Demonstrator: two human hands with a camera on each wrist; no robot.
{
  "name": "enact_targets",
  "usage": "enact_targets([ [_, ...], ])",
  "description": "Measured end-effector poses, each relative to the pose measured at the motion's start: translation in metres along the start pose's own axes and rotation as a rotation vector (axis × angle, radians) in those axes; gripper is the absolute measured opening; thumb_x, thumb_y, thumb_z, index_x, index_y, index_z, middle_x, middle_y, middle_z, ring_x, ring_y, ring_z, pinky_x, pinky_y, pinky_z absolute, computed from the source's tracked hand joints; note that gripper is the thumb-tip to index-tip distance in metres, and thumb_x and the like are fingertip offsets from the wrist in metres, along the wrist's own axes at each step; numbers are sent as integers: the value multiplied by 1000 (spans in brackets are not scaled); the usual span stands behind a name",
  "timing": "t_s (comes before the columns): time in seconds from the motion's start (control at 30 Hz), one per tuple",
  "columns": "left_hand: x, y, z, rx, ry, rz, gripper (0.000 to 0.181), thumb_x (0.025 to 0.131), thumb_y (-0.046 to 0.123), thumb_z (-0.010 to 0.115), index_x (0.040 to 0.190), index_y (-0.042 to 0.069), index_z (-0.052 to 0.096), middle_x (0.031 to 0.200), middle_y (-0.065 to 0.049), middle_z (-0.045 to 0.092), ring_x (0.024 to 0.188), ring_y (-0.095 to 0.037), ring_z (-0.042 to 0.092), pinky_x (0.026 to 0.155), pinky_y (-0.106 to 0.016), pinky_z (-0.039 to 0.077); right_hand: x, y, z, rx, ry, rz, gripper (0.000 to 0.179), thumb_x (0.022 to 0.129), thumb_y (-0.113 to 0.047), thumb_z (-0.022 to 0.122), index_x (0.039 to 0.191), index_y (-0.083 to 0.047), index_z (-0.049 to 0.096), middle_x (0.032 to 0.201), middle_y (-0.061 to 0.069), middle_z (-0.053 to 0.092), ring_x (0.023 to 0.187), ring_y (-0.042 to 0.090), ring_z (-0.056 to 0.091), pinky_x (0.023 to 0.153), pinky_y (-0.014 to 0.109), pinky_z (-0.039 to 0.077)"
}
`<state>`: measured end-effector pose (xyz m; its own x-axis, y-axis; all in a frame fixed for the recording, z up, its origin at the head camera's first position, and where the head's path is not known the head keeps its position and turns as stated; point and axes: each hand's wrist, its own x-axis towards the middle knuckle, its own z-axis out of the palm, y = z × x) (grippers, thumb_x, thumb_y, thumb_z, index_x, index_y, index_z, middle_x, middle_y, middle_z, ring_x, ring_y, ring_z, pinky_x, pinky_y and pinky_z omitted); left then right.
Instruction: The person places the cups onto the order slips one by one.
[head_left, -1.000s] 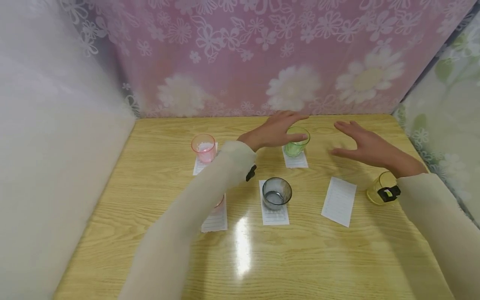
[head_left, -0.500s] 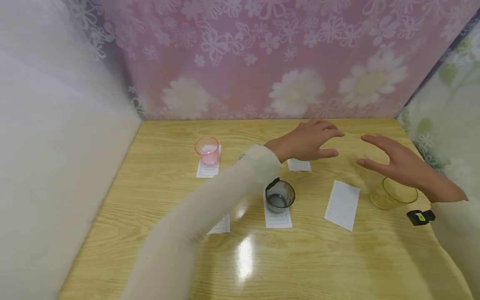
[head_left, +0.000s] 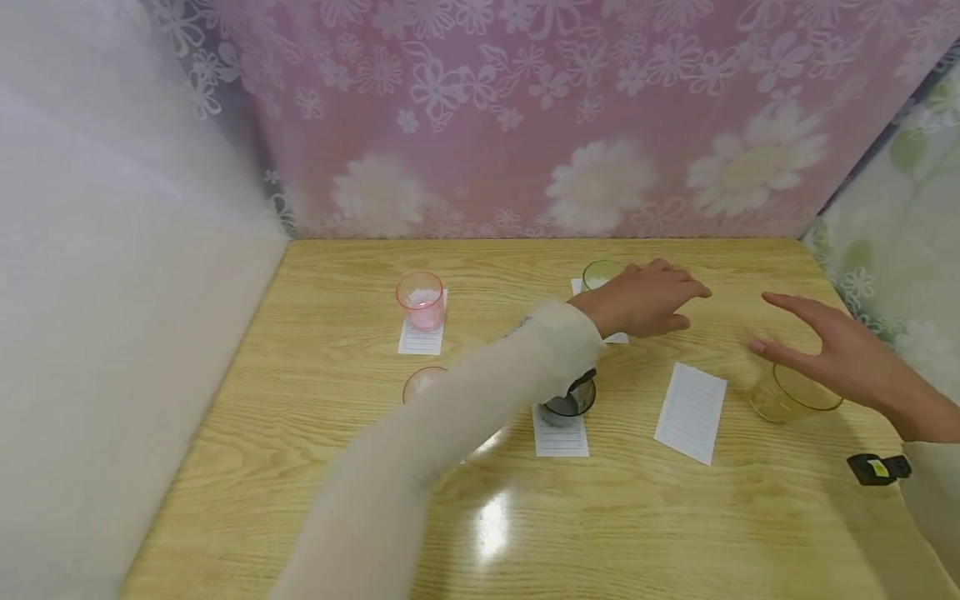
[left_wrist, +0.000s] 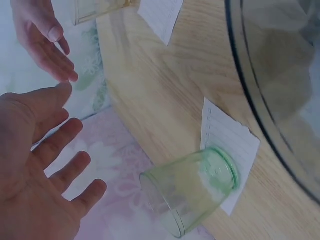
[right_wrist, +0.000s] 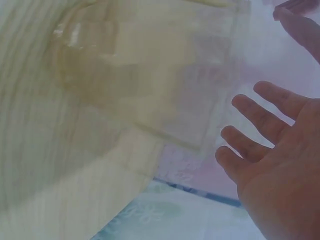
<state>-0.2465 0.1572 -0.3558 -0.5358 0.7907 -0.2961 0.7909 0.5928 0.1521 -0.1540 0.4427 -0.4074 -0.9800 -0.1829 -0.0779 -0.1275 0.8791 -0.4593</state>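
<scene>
With fingers spread, my left hand point(head_left: 648, 300) hovers above the table, its wrist overlapping the green cup point(head_left: 600, 272). In the left wrist view that cup point(left_wrist: 190, 190) stands on a slip of paper, apart from the fingers. My right hand point(head_left: 855, 354) is held out palm inward over the yellow cup point(head_left: 780, 398), partly covering its rim. The right wrist view has the yellow cup point(right_wrist: 135, 70) beside my extended fingers, with nothing grasped. Part of the grey glass cup point(head_left: 562, 412) is hidden under my left cuff.
A printed paper slip point(head_left: 692, 413) lies bare left of the yellow cup. At the left stand a pink cup point(head_left: 422, 304) with white bits in it and a second reddish cup point(head_left: 423, 379), mostly behind my sleeve. A floral curtain point(head_left: 487, 125) borders the wooden table point(head_left: 300, 467).
Both hands have shifted right and closer to me. My left hand has passed across the green cup, and my right hand has drawn back over the yellow cup. The cups stay put.
</scene>
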Motion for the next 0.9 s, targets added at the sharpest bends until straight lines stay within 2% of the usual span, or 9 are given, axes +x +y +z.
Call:
enact_targets([
  [0.2, 11, 17, 7, 60, -62, -63, 62, 116, 46, 48, 172, 46, 24, 178, 24, 23, 168, -5, 14, 136, -35, 23, -12, 12, 4, 12, 0, 13, 90, 106, -36, 72, 175, -6, 21, 172, 40, 23, 149, 72, 24, 101, 84, 29],
  [0.3, 13, 27, 13, 114, -74, -80, 60, 116, 45, 49, 171, 45, 28, 176, 25, 26, 165, -6, 21, 133, -32, 27, -19, 16, 6, 17, -13, 43, 92, 107, -39, 71, 176, -10, 18, 173, 40, 20, 149, 73, 23, 98, 82, 30],
  [0.37, 12, 33, 17, 156, -68, -79, 54, 116, 43, 48, 169, 44, 35, 174, 24, 31, 161, -7, 29, 128, -31, 31, -23, 18, 8, 19, -21, 62, 93, 107, -41, 71, 177, -13, 16, 174, 38, 19, 148, 73, 22, 97, 81, 31],
  [0.5, 7, 45, 27, 215, -63, -68, 36, 116, 40, 51, 152, 43, 57, 162, 25, 49, 148, -6, 40, 120, -30, 33, -32, 22, 10, 31, -20, 76, 92, 107, -41, 70, 177, -17, 16, 175, 36, 21, 148, 73, 23, 97, 79, 31],
  [0.6, 3, 52, 35, 242, -69, -61, 24, 114, 41, 58, 135, 44, 68, 149, 26, 59, 142, -6, 44, 119, -30, 32, -37, 25, 12, 38, -18, 78, 91, 108, -40, 70, 177, -17, 16, 175, 35, 22, 149, 73, 22, 97, 79, 31],
  [0.67, 1, 56, 40, 267, -64, -56, 19, 111, 41, 63, 128, 44, 72, 141, 25, 65, 138, -6, 47, 119, -31, 33, -39, 26, 13, 44, -20, 79, 91, 108, -40, 70, 177, -17, 16, 175, 34, 22, 149, 73, 21, 97, 79, 31],
  [0.77, 0, 62, 51, 322, -58, -54, 18, 109, 41, 67, 125, 44, 74, 135, 24, 68, 131, -6, 49, 118, -32, 34, -43, 27, 15, 41, -22, 76, 92, 107, -39, 71, 177, -17, 16, 174, 34, 26, 148, 73, 23, 96, 79, 31],
  [0.9, 1, 71, 64, 403, -67, -49, 16, 109, 38, 65, 120, 45, 74, 134, 23, 69, 127, -6, 51, 118, -36, 34, -49, 30, 19, 36, -23, 73, 98, 104, -37, 75, 178, -19, 13, 171, 35, 33, 143, 74, 29, 93, 80, 32],
])
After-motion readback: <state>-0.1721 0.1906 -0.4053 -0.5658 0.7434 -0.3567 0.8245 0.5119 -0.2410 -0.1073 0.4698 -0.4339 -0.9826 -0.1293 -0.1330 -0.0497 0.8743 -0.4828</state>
